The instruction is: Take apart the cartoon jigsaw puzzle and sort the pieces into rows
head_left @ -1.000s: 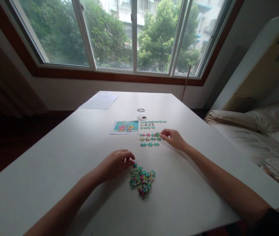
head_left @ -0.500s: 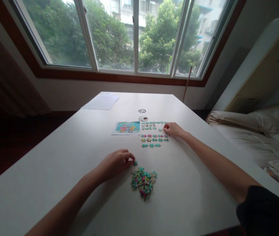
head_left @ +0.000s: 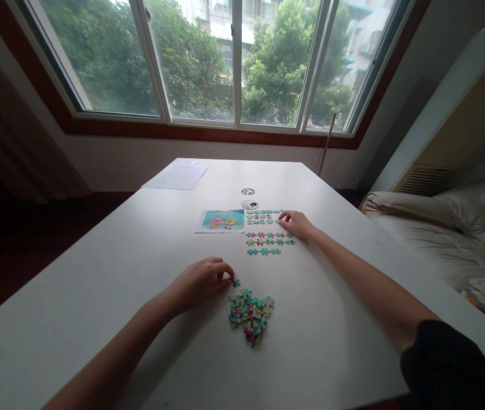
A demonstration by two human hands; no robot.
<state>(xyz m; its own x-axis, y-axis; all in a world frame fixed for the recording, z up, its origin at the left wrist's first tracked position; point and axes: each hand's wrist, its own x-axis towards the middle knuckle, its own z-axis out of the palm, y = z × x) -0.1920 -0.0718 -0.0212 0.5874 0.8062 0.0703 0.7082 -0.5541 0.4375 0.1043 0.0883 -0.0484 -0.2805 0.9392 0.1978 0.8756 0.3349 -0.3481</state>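
Just beyond the puzzle pile, the left hand pinches a teal piece. Farther past the pile, the right hand narrows over laid-out rows, hold unclear. Pieces look light, stiff; best pinched by edges.

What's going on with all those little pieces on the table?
A person is handling small cardboard-like jigsaw pieces on a white table. The left hand has its fingers at a small teal puzzle piece beside a loose multicoloured heap of pieces. The right hand is at the right end of the mostly green upper puzzle rows; its grip is unclear. More rows lie nearer the person, and a colourful cartoon picture lies left.
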